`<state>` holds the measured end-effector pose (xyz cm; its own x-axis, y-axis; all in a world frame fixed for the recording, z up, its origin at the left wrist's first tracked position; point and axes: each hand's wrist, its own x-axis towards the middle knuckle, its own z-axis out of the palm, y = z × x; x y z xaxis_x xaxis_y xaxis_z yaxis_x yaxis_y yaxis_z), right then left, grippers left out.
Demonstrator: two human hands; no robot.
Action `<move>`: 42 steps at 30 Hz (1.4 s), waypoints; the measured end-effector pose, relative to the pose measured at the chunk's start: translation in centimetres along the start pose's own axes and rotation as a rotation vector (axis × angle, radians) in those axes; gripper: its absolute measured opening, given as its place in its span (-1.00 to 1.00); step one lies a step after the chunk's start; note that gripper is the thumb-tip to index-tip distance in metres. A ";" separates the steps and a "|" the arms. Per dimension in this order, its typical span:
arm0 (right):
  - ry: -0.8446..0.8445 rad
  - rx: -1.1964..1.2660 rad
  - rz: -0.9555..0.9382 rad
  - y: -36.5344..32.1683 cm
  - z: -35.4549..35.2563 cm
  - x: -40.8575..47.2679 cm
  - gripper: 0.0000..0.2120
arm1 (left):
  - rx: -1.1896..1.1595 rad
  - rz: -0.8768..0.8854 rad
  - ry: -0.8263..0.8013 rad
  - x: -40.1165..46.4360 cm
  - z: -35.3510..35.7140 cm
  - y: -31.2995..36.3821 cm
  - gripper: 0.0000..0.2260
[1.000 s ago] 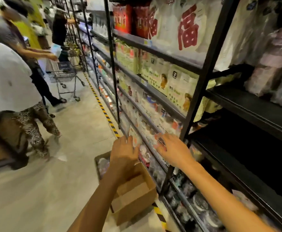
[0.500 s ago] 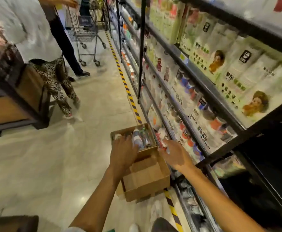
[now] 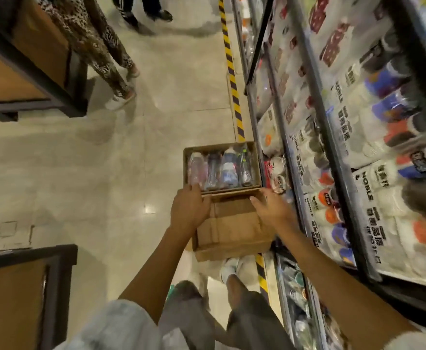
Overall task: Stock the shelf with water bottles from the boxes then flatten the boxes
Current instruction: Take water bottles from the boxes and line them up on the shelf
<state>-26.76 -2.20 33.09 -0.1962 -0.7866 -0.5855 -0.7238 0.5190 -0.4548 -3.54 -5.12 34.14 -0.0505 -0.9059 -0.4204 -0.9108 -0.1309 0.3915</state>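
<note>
From the head camera, two cardboard boxes are seen on the floor, pressed up against the foot of the shelf on the right. The far box is open and packed with water bottles lying side by side. The near box touches it and is shown with only brown cardboard inside. The left hand is laid over the seam where the two boxes meet, fingers extended towards the far box's near left corner; whether anything is actually gripped cannot be told. The right hand is held flat at the near box's right edge, fingers straight, nothing grasped. A yellow-and-black floor stripe is seen running along the shelf front. Packaged goods are crowded on the shelf levels, blurred. A bystander's patterned trousers are caught at the upper left.
</note>
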 end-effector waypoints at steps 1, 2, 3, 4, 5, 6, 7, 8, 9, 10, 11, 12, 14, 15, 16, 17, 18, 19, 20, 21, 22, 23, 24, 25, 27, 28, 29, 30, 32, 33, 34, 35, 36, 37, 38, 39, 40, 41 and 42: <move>-0.002 0.032 0.021 0.5 0.8 2.0 -0.50 | -0.020 -0.023 -0.020 1.7 1.0 -0.3 -0.67; 0.000 0.061 0.044 0.7 1.6 3.8 -0.48 | -0.040 -0.038 -0.040 3.6 2.2 -0.7 -0.67; 0.001 0.086 0.058 1.4 2.7 5.7 -0.47 | -0.053 -0.051 -0.064 5.4 3.5 -1.2 -0.65; -0.009 0.105 0.083 1.8 3.4 7.2 -0.47 | -0.065 -0.064 -0.093 7.0 4.7 -1.7 -0.64; -0.019 0.122 0.105 2.3 4.5 9.2 -0.48 | -0.077 -0.076 -0.123 9.0 6.4 -2.4 -0.62; -0.027 0.134 0.137 3.0 5.9 11.7 -0.47 | -0.100 -0.089 -0.156 11.3 8.4 -3.3 -0.60; -0.027 0.155 0.162 3.6 7.2 13.9 -0.45 | -0.120 -0.098 -0.185 13.4 10.5 -4.4 -0.58; -0.024 0.173 0.198 4.3 8.5 16.1 -0.42 | -0.139 -0.103 -0.215 15.4 12.5 -5.3 -0.58; -0.021 0.190 0.221 5.0 9.8 18.5 -0.41 | -0.143 -0.108 -0.244 17.5 14.6 -6.4 -0.61; -0.017 0.191 0.247 5.9 11.2 20.8 -0.41 | -0.151 -0.111 -0.271 19.4 16.5 -7.3 -0.64; -0.009 0.189 0.256 6.7 12.5 23.2 -0.40 | -0.166 -0.120 -0.291 21.5 18.4 -8.1 -0.66; -0.006 0.178 0.267 7.1 13.6 25.5 -0.38 | -0.181 -0.132 -0.307 23.4 20.1 -8.9 -0.67; 0.000 0.167 0.279 8.6 16.0 30.4 -0.34 | -0.223 -0.158 -0.316 27.2 23.6 -10.4 -0.63; 0.010 0.169 0.272 9.3 17.2 32.7 -0.33 | -0.251 -0.160 -0.305 29.1 25.3 -10.9 -0.58; 0.015 0.168 0.273 10.0 18.2 34.9 -0.33 | -0.267 -0.157 -0.294 30.9 27.0 -11.4 -0.56; 0.025 0.169 0.268 10.9 19.3 37.2 -0.32 | -0.273 -0.152 -0.293 32.6 28.6 -11.7 -0.56; 0.033 0.162 0.265 11.7 20.3 39.3 -0.32 | -0.256 -0.155 -0.291 34.3 30.2 -11.9 -0.56; 0.046 0.151 0.255 12.5 21.1 41.5 -0.31 | -0.242 -0.159 -0.283 36.1 31.7 -12.0 -0.53; 0.063 0.143 0.251 13.3 21.9 43.5 -0.30 | -0.232 -0.175 -0.282 37.8 33.2 -12.0 -0.50; 0.079 0.139 0.249 14.1 22.7 45.4 -0.27 | -0.230 -0.185 -0.285 39.2 34.5 -11.9 -0.47; 0.093 0.128 0.249 14.9 23.3 47.1 -0.23 | -0.216 -0.204 -0.293 40.6 35.9 -12.0 -0.43; 0.098 0.108 0.242 15.5 23.9 48.7 -0.20 | -0.201 -0.216 -0.294 41.7 37.1 -12.1 -0.37; 0.099 0.088 0.235 16.0 24.4 50.0 -0.17 | -0.181 -0.241 -0.304 42.8 38.3 -12.4 -0.33; 0.096 0.073 0.234 16.6 24.9 51.0 -0.14 | -0.167 -0.256 -0.310 43.7 39.4 -12.6 -0.30; 0.079 0.057 0.255 17.5 25.8 52.6 -0.08 | -0.140 -0.298 -0.314 45.4 41.4 -13.0 -0.26; 0.069 0.060 0.266 17.9 26.3 53.3 -0.04 | -0.138 -0.328 -0.315 45.9 41.8 -13.0 -0.22; 0.063 0.078 0.275 18.2 26.7 53.7 -0.01 | -0.151 -0.359 -0.310 46.4 42.4 -13.2 -0.15; 0.064 0.105 0.291 18.5 27.0 54.2 0.02 | -0.169 -0.397 -0.308 46.6 42.9 -13.3 -0.07; 0.071 0.151 0.328 18.9 27.5 55.1 0.06 | -0.176 -0.450 -0.297 46.9 43.8 -13.6 0.05; 0.067 0.159 0.350 18.9 27.5 55.4 0.08 | -0.184 -0.469 -0.287 47.1 44.1 -13.8 0.06; 0.068 0.156 0.369 19.1 27.6 55.7 0.10 | -0.199 -0.484 -0.273 47.2 44.5 -13.9 0.04; 0.069 0.146 0.386 19.2 27.6 56.0 0.11 | -0.219 -0.502 -0.250 47.5 44.9 -14.1 0.01; 0.075 0.130 0.397 19.3 27.7 56.2 0.10 | -0.231 -0.509 -0.239 47.5 45.1 -14.0 -0.01; 0.081 0.111 0.403 19.5 27.9 56.3 0.08 | -0.237 -0.512 -0.236 47.5 45.1 -13.9 -0.03; 0.087 0.087 0.403 19.6 28.1 56.4 0.07 | -0.241 -0.512 -0.231 47.5 45.1 -13.6 -0.05; 0.092 0.072 0.405 19.6 28.2 56.4 0.06 | -0.249 -0.513 -0.228 47.5 45.2 -13.4 -0.05; 0.097 0.073 0.404 19.7 28.4 56.5 0.06 | -0.253 -0.507 -0.227 47.5 45.3 -13.2 -0.03; 0.102 0.083 0.398 19.8 28.5 56.5 0.06 | -0.262 -0.502 -0.227 47.4 45.4 -13.0 -0.02; 0.102 0.097 0.394 19.9 28.5 56.6 0.06 | -0.282 -0.503 -0.229 47.5 45.6 -13.1 0.00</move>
<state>-33.35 -26.88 -28.25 -0.5139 -0.5477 -0.6603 -0.5151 0.8125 -0.2731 -12.71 -28.02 -28.31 0.2422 -0.6003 -0.7622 -0.7041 -0.6493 0.2876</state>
